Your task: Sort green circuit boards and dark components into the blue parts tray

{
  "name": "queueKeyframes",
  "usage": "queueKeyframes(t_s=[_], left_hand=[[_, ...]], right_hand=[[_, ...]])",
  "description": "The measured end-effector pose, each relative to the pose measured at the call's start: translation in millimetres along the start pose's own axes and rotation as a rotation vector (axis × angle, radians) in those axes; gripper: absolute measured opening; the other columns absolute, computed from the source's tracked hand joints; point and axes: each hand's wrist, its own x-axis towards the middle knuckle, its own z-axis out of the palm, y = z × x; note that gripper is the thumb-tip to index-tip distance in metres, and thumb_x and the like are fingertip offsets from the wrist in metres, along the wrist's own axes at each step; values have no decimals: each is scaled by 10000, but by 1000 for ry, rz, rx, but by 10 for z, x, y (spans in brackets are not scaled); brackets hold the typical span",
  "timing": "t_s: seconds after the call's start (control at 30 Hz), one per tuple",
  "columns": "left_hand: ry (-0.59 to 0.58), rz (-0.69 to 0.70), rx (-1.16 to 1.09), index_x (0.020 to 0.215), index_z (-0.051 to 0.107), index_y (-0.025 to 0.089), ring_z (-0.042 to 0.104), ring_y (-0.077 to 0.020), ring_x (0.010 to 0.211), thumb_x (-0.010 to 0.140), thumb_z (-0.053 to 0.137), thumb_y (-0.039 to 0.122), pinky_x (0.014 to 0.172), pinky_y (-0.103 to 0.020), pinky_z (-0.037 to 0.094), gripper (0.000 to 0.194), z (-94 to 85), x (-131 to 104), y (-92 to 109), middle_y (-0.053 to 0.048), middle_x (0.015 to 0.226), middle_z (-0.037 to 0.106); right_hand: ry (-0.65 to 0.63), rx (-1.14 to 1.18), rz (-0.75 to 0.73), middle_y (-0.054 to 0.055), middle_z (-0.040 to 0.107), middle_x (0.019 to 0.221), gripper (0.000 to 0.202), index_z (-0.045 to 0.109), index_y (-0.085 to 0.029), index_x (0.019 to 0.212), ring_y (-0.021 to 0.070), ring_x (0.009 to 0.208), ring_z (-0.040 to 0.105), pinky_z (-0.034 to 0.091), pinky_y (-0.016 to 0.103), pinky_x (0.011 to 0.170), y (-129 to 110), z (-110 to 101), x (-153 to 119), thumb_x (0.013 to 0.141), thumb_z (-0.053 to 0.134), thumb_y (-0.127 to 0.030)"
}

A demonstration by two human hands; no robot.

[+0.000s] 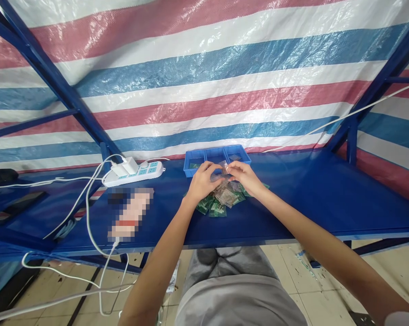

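My left hand point(203, 182) and my right hand point(244, 176) meet above the blue bench, fingers closed in a pinch. Between their fingertips is a small clear plastic packet point(225, 166); its contents are too small to make out. Right under the hands lies a loose pile of small flat packets, some green point(218, 209) and some clear brownish point(225, 196). Just behind the hands sits a blue divided tray point(191, 173) with a few small packets in its compartments. My fingers partly cover the tray's front and the top of the pile.
On the left of the blue bench point(309, 199) lies a white power strip point(134, 174) with plugs in it. White cables point(88, 194) loop over the front edge. A blurred-out object point(131, 213) lies nearby. Blue metal posts and a striped tarp point(204, 99) close off the back.
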Motion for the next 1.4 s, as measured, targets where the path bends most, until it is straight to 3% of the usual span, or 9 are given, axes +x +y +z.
queueKeyframes(t_s=[0.23,0.4,0.63,0.8,1.0,1.17,1.4], left_hand=[[19,-13,16,1236,607,245,605,-223,1093,894,682,312,929,-335,517,357,5,-4,-10,-61,1160,610],[-1,0,20,1237,608,249,603,-233,1109,898,679,337,925,-337,520,357,-14,0,7,-64,1160,608],[35,34,31,1160,650,222,616,-211,1039,1006,527,291,915,-333,502,209,-2,8,0,-62,1083,641],[88,26,12,1065,662,195,622,-198,959,1037,482,300,853,-319,497,211,18,23,-32,-60,998,653],[85,10,-4,990,658,196,626,-183,913,1046,458,275,815,-297,484,223,20,20,-49,-46,934,658],[43,-36,9,967,653,197,630,-181,896,1040,457,273,799,-291,481,222,8,12,-4,-44,923,668],[45,-36,-16,1016,646,200,640,-178,894,1023,484,299,799,-290,491,190,9,0,29,-42,960,687]], right_hand=[[-19,167,62,22,610,855,266,659,-207,774,170,857,600,558,290,701,-67,3,-34,721,785,-435],[-6,169,78,37,665,913,278,661,-210,818,203,941,648,555,284,708,-36,-20,-22,718,793,-433],[-20,168,101,71,732,973,262,686,-201,858,215,984,682,531,261,690,-49,-5,-37,738,787,-412],[13,173,119,55,718,948,340,646,-207,904,182,848,686,498,233,598,-43,-19,-27,714,800,-443],[51,-28,9,5,646,877,399,610,-244,1048,184,768,685,479,239,522,21,0,-7,754,770,-462],[-11,-184,-36,35,660,921,302,639,-224,945,201,746,681,485,271,503,66,17,3,816,688,-493],[-41,-309,-110,34,673,791,269,630,-226,840,222,720,677,496,298,531,50,0,-4,856,623,-494]])
